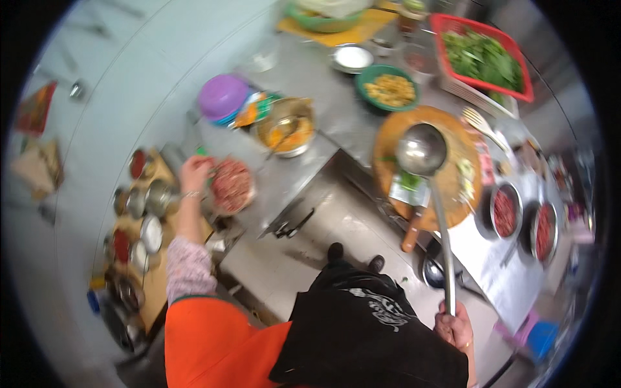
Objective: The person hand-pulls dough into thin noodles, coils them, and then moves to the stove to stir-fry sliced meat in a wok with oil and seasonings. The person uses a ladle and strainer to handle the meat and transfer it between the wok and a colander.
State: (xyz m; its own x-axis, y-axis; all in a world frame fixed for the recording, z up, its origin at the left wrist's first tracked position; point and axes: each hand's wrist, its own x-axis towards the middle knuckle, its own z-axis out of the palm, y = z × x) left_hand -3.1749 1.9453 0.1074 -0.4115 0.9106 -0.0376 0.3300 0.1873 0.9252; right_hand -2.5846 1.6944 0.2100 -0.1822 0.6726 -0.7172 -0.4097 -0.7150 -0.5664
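Observation:
My right hand (455,326) is closed round the handle of a long metal ladle (422,149), whose bowl hangs above a round wooden chopping board (388,131). Under the ladle, a cleaver (414,228) with a wooden handle lies on the board, with chopped greens on its blade and pale chopped pieces (465,179) to its right. On the left, my left hand (195,169) reaches to the rim of a bowl of raw minced meat (232,185). Its fingers are bent near something green; blur hides whether they grip it. A bowl of beaten egg (291,136) holds a second ladle.
Jars and bowls of seasoning (151,234) line a shelf at left. Purple bowls (224,96), a green bowl of yellow food (390,90) and a red basket of leafy greens (485,60) stand further back. Metal bowls of red meat (504,212) sit at right. Below is the tiled floor (271,276).

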